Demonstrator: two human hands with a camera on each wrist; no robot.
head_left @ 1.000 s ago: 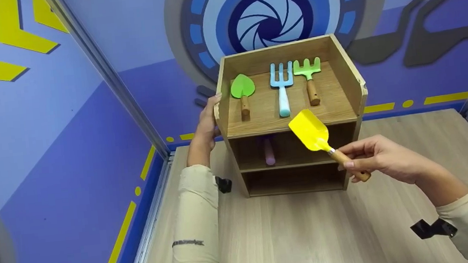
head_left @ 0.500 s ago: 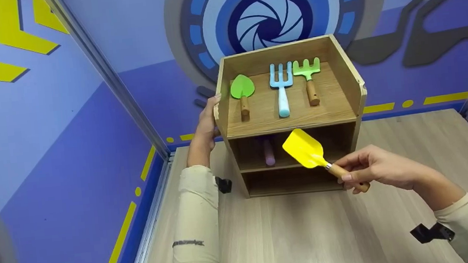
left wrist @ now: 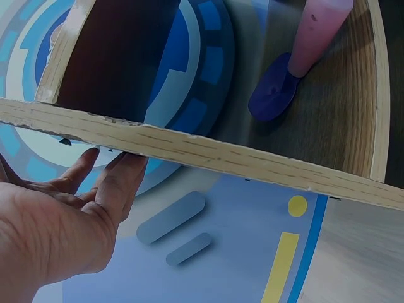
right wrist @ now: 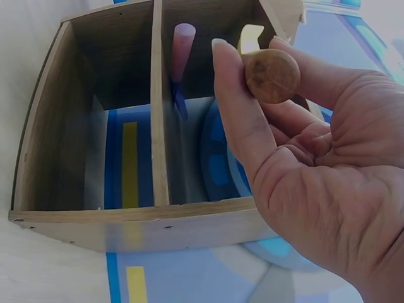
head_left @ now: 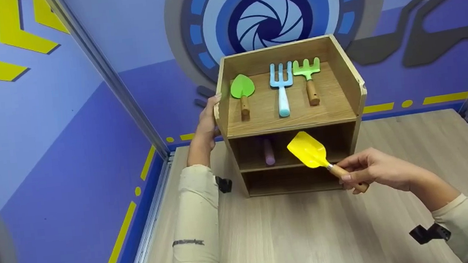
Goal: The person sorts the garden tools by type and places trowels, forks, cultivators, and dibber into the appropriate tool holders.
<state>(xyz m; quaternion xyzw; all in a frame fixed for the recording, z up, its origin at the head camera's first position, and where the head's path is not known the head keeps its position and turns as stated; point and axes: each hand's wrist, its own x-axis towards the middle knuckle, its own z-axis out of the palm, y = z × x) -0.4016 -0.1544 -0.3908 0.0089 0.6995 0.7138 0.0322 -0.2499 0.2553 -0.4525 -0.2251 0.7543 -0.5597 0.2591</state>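
My right hand (head_left: 386, 170) pinches the wooden handle of a yellow hand trowel (head_left: 306, 149) between thumb and fingers. Its blade, pointing up and left, overlaps the middle compartment of a small wooden shelf (head_left: 250, 125) in the head view. From the right wrist, the round end of the handle (right wrist: 273, 76) faces the camera. My left hand (head_left: 206, 121) rests against the shelf's left side panel, fingertips at its edge; the left wrist view shows these fingers (left wrist: 123, 183) along the outer face. On top lie a green trowel (head_left: 242, 86), a blue fork (head_left: 282, 88) and a green rake (head_left: 308, 77).
A tool with a pink handle (left wrist: 319, 31) and purple blade (left wrist: 274, 88) lies in the middle compartment, toward the left. Below it is a bottom compartment (head_left: 294, 180). The shelf stands on a pale wood-grain surface (head_left: 304, 236), near a blue patterned wall (head_left: 139, 41).
My right hand has lowered the yellow trowel from the top shelf's front edge to the middle compartment's front, then shifted the blade slightly right. The left hand stays in place.
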